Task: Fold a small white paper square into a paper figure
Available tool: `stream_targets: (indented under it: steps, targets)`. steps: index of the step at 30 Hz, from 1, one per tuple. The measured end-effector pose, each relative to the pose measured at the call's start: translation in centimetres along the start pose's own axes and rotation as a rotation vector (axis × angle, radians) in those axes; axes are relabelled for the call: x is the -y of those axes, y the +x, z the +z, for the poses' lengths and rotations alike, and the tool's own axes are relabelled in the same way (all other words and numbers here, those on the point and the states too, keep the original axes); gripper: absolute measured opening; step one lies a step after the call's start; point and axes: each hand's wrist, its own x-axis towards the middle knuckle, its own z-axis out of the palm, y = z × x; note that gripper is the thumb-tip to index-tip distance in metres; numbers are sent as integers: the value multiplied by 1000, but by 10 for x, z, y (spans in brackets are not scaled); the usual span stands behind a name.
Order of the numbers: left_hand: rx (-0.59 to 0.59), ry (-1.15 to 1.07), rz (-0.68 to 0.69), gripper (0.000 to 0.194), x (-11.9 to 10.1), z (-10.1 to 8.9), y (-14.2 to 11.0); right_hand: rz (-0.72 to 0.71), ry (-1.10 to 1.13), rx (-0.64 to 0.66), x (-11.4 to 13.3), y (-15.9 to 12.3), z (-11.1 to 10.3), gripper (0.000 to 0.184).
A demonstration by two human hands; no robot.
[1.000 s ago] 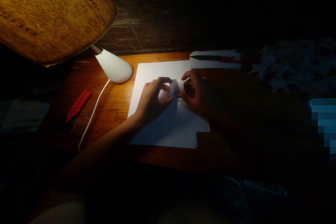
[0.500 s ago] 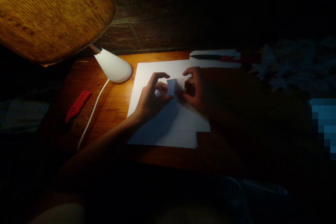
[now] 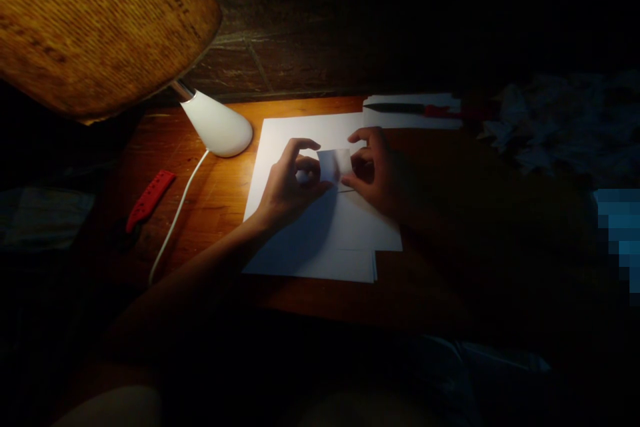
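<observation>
Between my hands is a small white piece of paper (image 3: 334, 164), raised above larger white sheets (image 3: 305, 253) lying on the wooden table. My left hand (image 3: 295, 177) pinches its left side, thumb at the lower edge and index finger arched above. My right hand (image 3: 373, 170) grips the right side with thumb and bent fingers, its index finger curled over and apart from the paper. A shadow falls across part of the small paper. Whether it is folded or single-layered I cannot tell.
A lamp with a white base (image 3: 220, 127) and a woven shade (image 3: 110, 27) stands at left, its white cord (image 3: 175, 220) trailing forward. A red-handled object (image 3: 150, 201) lies beside the cord. A knife (image 3: 400, 108) rests on a paper stack (image 3: 445, 121); crumpled paper (image 3: 530, 127) is at right.
The small paper and the fingers have shifted very slightly, and light now falls on more of the paper's right part. Both hands keep their hold.
</observation>
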Motion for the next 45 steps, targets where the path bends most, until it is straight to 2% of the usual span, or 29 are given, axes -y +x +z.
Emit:
stream_targets:
  steps: [12, 17, 21, 24, 28, 31, 34, 40, 45]
  targets:
    - [-1, 92, 82, 50, 0, -2, 0, -31, 16, -12, -3, 0, 2, 56]
    - [11, 153, 109, 49, -2, -2, 0, -21, 37, 17, -3, 1, 1, 50]
    - [13, 221, 129, 44, -3, -2, -2, -32, -28, 54, 3, 1, -3, 44]
    - [20, 275, 161, 42, -3, -3, -3, -84, -102, 66, 8, 0, -6, 37]
    - [27, 342, 214, 47, -4, -5, -4, -220, -181, 75, 4, -2, -10, 35]
    - [88, 410, 259, 48, -7, -9, -4, -303, -286, 136, -2, -1, -17, 35]
    - [172, 491, 320, 48, -12, -14, -6, -334, -358, 229, -4, 1, -24, 28]
    - [269, 614, 393, 38, -18, -22, -15, -370, -451, 332, 4, 1, -36, 25]
    - [351, 657, 392, 30, -22, -28, -15, -394, -532, 402, 12, -1, -45, 27]
